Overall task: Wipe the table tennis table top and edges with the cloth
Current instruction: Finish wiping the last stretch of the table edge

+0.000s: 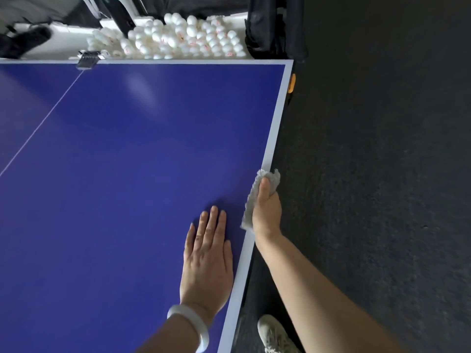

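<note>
Left hand (pixel 206 261) flat on blue table top (pixel 127 174); right hand (pixel 266 212) tight around crumpled white cloth (pixel 249 205) at white edge.

Blue top (pixel 114 174) bare; clamp (pixel 88 59) far.

Soft glare on the table top (pixel 137 87); dim corners seemingly blurred.

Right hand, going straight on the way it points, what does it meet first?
The right hand, gripping the cloth, has bare table edge ahead. First in line is probably the orange fitting near the far corner; depth is unclear.
</note>
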{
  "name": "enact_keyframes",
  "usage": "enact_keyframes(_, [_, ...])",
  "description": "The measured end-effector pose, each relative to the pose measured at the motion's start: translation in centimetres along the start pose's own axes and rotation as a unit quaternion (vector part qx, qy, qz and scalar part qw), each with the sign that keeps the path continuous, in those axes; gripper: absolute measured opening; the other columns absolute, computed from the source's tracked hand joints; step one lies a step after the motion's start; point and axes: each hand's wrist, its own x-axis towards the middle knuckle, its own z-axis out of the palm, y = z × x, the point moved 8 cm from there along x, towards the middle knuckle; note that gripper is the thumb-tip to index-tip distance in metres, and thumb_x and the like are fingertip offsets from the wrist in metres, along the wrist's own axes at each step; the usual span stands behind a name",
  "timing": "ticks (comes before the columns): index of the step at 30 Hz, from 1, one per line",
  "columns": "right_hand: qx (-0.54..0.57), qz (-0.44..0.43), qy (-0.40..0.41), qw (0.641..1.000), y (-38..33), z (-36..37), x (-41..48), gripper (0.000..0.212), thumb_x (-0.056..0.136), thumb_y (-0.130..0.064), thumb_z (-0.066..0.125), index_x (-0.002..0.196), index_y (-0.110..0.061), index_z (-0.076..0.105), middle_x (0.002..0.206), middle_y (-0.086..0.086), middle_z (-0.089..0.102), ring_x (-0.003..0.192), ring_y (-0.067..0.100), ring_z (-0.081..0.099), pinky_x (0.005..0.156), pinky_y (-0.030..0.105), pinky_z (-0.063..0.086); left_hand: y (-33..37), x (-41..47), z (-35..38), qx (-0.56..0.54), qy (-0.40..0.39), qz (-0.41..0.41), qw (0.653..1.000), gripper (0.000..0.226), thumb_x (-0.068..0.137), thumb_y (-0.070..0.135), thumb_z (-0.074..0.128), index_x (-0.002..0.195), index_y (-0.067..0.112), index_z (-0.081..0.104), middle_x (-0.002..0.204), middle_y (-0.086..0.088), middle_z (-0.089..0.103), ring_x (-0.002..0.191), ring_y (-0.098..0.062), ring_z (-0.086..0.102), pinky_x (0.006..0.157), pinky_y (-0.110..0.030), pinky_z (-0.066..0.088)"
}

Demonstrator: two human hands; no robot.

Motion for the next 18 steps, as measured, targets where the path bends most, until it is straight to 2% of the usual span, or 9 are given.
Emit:
enact_keyframes(2, [0.042,-0.004,-0.014,0.999,2.7,-0.2,-4.4,0.054,0.104,-0.041,0.041,0.149,-0.012,0.039,0.141,0.007,0.054,0.120,0.010,0.055,0.096,0.013,0.040,0.0,-0.1,0.2,0.006,-0.006,0.000,1.000,0.056,0.102,0.028,0.017,0.155,0.013,0.025,0.163,0.000,0.017,0.152,-0.017,0.011,0.122,-0.041,0.016])
enact_keyframes(4, [0.079,0.016,-0.032,0.996,5.8,-0.5,-9.4,0.064,0.095,-0.049,0.042,0.151,-0.018,0.035,0.148,0.004,0.048,0.131,0.010,0.050,0.111,0.025,0.037,0.0,0.0,0.3,0.018,-0.006,0.000,1.000,0.056,0.102,0.028,0.014,0.156,0.014,0.022,0.163,0.001,0.014,0.152,-0.016,0.009,0.123,-0.040,0.014])
enact_keyframes(6, [0.103,0.045,-0.041,0.993,8.0,-0.5,-12.3,0.069,0.093,-0.051,0.041,0.153,-0.017,0.032,0.153,0.006,0.043,0.139,0.015,0.045,0.118,0.039,0.033,-0.1,0.1,0.3,0.013,-0.008,-0.001,1.000,0.058,0.102,0.030,0.010,0.157,0.015,0.021,0.164,0.002,0.013,0.152,-0.015,0.007,0.124,-0.039,0.011])
enact_keyframes(7, [0.116,0.053,-0.041,0.991,8.3,-0.4,-12.4,0.065,0.097,-0.048,0.039,0.154,-0.018,0.030,0.155,0.007,0.041,0.141,0.017,0.042,0.120,0.042,0.031,-0.1,0.1,0.3,0.010,-0.008,-0.002,1.000,0.059,0.101,0.031,0.008,0.157,0.017,0.019,0.164,0.003,0.012,0.152,-0.014,0.006,0.124,-0.037,0.009])
enact_keyframes(10, [0.125,0.046,-0.036,0.990,6.4,0.1,-8.7,0.055,0.106,-0.037,0.037,0.157,-0.022,0.023,0.158,0.007,0.038,0.143,0.016,0.040,0.121,0.040,0.030,0.0,0.1,0.0,0.006,-0.004,-0.008,1.000,0.061,0.099,0.034,0.003,0.158,0.020,0.014,0.164,0.006,0.007,0.151,-0.009,-0.001,0.124,-0.032,0.000])
enact_keyframes(12, [0.144,0.053,-0.056,0.987,4.5,0.6,-4.8,0.056,0.106,-0.044,0.036,0.158,-0.026,0.023,0.156,0.005,0.040,0.141,0.019,0.042,0.118,0.040,0.033,0.0,0.1,0.0,0.000,0.002,-0.009,1.000,0.058,0.101,0.031,0.008,0.158,0.020,0.015,0.164,0.007,0.007,0.151,-0.009,0.000,0.124,-0.031,-0.001])
enact_keyframes(15, [0.179,0.094,-0.056,0.978,3.1,0.8,-2.8,0.061,0.102,-0.056,0.036,0.153,-0.023,0.034,0.151,0.005,0.046,0.135,0.021,0.048,0.108,0.035,0.037,-0.1,0.0,0.1,-0.011,0.010,-0.009,1.000,0.052,0.106,0.026,0.020,0.158,0.021,0.016,0.165,0.006,0.009,0.152,-0.009,0.001,0.124,-0.030,-0.001])
enact_keyframes(18, [0.213,0.123,-0.043,0.968,7.0,0.2,-7.2,0.052,0.104,-0.049,0.034,0.153,-0.031,0.031,0.156,-0.002,0.041,0.137,0.012,0.044,0.116,0.031,0.031,-0.2,0.0,0.0,-0.018,0.015,-0.009,1.000,0.055,0.103,0.028,0.017,0.158,0.020,0.018,0.165,0.005,0.011,0.152,-0.011,0.004,0.124,-0.032,0.001])
